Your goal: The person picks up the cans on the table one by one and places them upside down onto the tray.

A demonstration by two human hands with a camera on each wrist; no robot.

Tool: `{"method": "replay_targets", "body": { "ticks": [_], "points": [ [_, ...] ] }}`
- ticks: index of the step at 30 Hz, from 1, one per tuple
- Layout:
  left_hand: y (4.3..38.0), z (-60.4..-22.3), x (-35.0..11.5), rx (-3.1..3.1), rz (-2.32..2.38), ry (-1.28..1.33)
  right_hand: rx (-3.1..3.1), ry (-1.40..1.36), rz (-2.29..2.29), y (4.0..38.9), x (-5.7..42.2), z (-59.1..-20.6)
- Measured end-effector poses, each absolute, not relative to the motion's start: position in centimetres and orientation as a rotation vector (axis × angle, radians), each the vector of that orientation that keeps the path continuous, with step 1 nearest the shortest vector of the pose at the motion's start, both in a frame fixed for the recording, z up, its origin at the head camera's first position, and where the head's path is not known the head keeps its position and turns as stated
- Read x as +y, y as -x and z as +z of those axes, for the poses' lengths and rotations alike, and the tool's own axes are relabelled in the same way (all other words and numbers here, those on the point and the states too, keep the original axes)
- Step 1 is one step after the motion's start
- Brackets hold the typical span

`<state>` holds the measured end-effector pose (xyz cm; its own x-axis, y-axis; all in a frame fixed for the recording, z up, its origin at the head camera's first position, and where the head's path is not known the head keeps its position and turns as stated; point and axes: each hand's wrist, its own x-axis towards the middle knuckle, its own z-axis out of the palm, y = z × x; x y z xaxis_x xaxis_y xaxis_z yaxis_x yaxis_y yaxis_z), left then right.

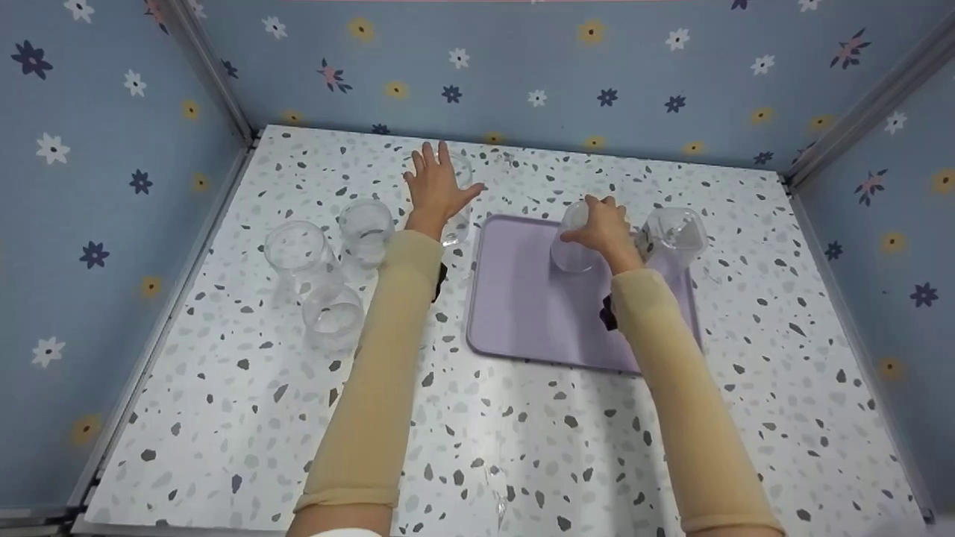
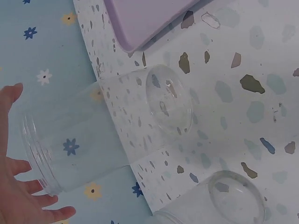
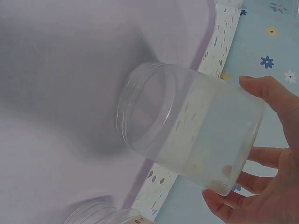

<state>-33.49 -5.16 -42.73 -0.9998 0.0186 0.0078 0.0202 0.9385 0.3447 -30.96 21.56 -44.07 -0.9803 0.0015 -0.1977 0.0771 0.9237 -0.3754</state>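
My right hand (image 1: 608,227) holds a clear jar (image 3: 196,126) by its base end, thumb on one side and fingers on the other. The jar is upside down, its threaded mouth facing the lilac tray (image 1: 522,298), close over or on its surface. Over a tall clear jar (image 2: 93,135) at the back of the table, my left hand (image 1: 436,186) has its fingers spread near the threaded rim. That jar stands upright left of the tray, partly hidden by the hand in the head view.
Another clear jar (image 1: 675,239), squarish, is at the tray's back right. Left of my left arm stand three clear jars, a wide one (image 1: 297,250), one farther back (image 1: 367,231) and one nearer (image 1: 332,317). Flowered panels (image 1: 492,67) wall the speckled table (image 1: 522,447) at the back and sides.
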Motion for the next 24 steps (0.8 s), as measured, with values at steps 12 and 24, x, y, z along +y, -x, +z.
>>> {"method": "replay_targets", "body": {
  "ticks": [12, 24],
  "points": [
    [34.1, -42.4, -5.09, -3.163, -0.456, 0.022, 2.87, -0.077, -0.549, 30.97, 21.34, -43.86],
    [34.26, -42.63, -5.18, -3.145, -0.485, 0.038, 2.882, -0.099, -0.495, 30.87, 20.79, -44.26]
  ]
}}
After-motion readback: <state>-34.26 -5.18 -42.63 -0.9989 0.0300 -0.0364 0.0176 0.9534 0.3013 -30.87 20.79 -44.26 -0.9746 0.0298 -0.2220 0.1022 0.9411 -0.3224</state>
